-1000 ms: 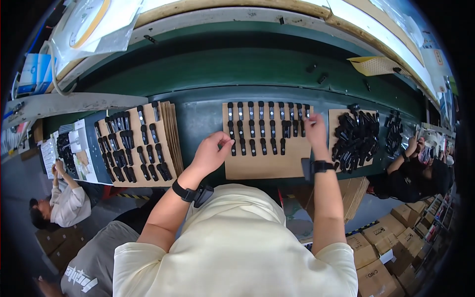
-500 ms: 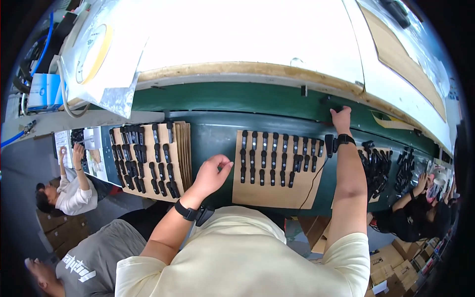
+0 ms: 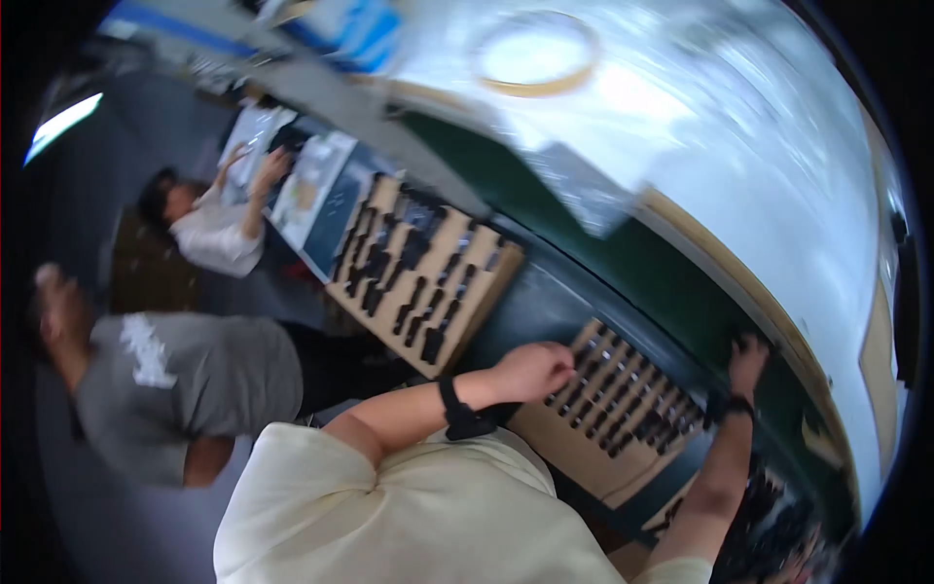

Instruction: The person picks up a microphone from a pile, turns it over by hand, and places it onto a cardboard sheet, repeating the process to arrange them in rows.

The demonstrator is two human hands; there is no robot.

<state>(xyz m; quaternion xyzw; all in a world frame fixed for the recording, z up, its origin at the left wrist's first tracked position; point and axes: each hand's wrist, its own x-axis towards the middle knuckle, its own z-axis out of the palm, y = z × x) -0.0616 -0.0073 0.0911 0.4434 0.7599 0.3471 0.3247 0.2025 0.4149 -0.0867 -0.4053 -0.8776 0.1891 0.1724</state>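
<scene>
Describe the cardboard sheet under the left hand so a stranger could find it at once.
Start at the long dark green bench running diagonally through the picture. Two tan cardboard sheets carrying rows of small black parts lie along its near edge. The wanted cardboard sheet is the one directly in front of the person, with the left hand resting on its corner; the other sheet lies untouched farther left.

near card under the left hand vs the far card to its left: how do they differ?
The near card lies partly under the left hand; no hand touches the far card. The near card's black parts sit in evenly spaced rows; the far card's look more crowded, though blur hides detail. The near card is before the wearer, with the right hand beyond its far edge; the far card is further left. Both are tan cardboard sheets carrying black parts on the dark bench.
</scene>
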